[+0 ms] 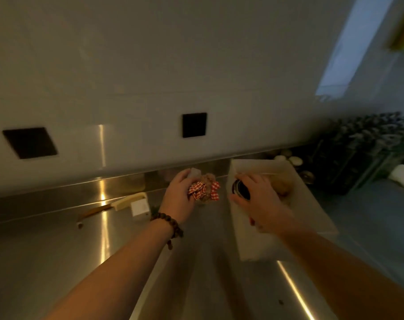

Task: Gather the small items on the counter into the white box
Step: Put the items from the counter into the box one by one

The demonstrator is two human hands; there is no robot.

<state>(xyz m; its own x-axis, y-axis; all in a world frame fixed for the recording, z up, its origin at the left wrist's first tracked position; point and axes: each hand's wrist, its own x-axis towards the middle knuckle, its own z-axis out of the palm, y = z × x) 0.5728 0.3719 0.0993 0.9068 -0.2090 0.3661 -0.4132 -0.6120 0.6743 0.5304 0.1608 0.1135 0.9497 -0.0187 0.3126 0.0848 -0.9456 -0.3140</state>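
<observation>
A white box (pixel 312 204) sits on the steel counter (pixel 57 250) at the right. My right hand (pixel 261 204) is over the box's left wall, shut on a small dark round jar (pixel 241 189). A brownish lump (pixel 282 188) lies inside the box beyond that hand. My left hand (pixel 180 195), with a bead bracelet on the wrist, grips a small bundle wrapped in red-and-white checked cloth (pixel 204 189) just left of the box, near the back wall. What else the left fingers hold is blurred.
A cream-handled knife (pixel 113 205) and a small white block (pixel 139 207) lie on the counter at the left. Pale round items (pixel 293 160) and a dark crate (pixel 367 153) stand behind the box. A white roll (pixel 402 177) lies far right. Two black sockets (pixel 194 124) are on the wall.
</observation>
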